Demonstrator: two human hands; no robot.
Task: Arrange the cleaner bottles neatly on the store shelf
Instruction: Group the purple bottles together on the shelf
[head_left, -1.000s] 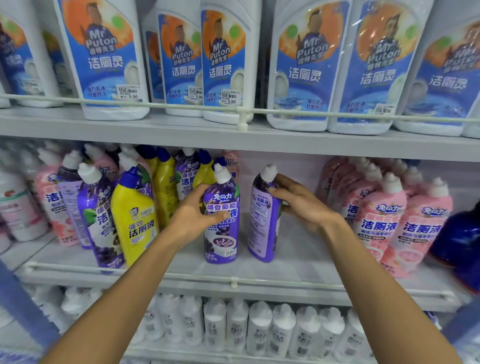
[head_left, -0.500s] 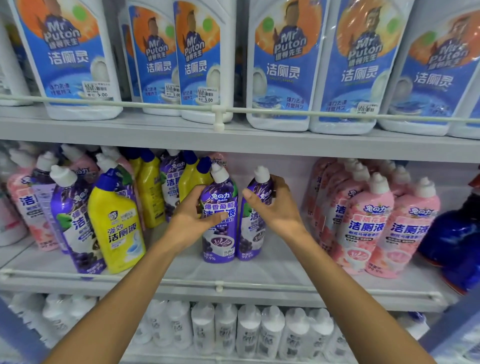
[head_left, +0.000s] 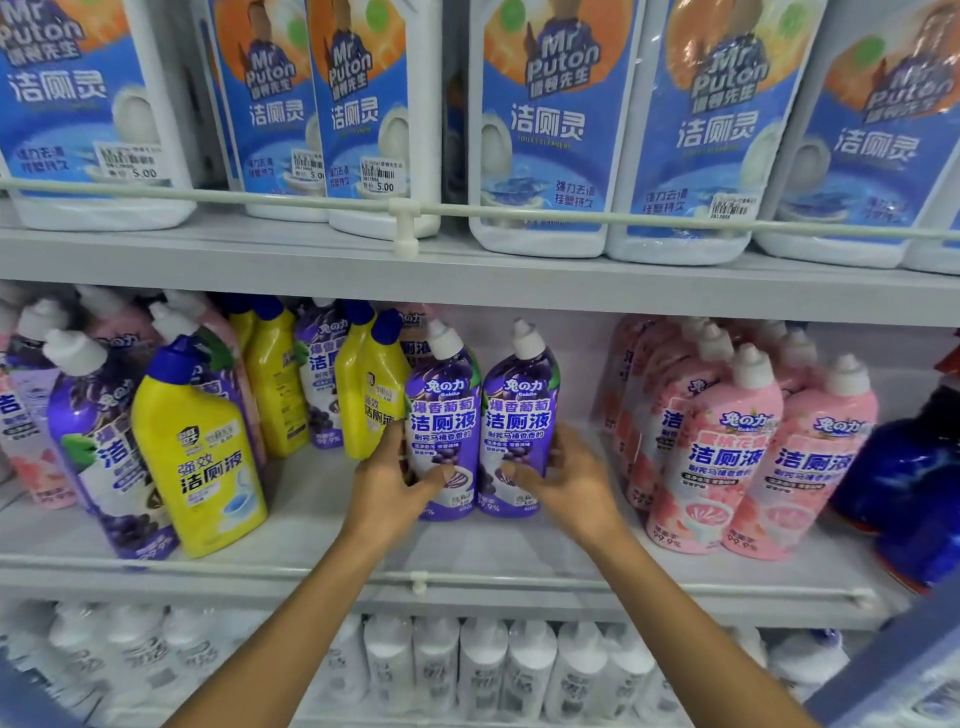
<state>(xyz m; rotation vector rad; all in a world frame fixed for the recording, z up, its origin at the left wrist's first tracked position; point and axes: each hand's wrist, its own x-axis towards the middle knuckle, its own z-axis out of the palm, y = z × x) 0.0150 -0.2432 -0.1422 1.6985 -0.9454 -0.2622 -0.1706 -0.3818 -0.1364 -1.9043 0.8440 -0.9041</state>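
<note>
Both hands are busy. The left hand (head_left: 395, 486) is curling low around the left purple bottle (head_left: 441, 410), thumb on the front, and the right hand (head_left: 569, 480) is gripping the right purple bottle (head_left: 519, 405) the same way. These two are standing upright and touching, in the middle of the shelf (head_left: 311, 569), between the yellow bottles (head_left: 200, 457) and the pink bottles (head_left: 727, 452). They are probably feeling full and heavy, with hard plastic and a slick label, so holding the fat lower part, not the thin neck, is looking safest.
</note>
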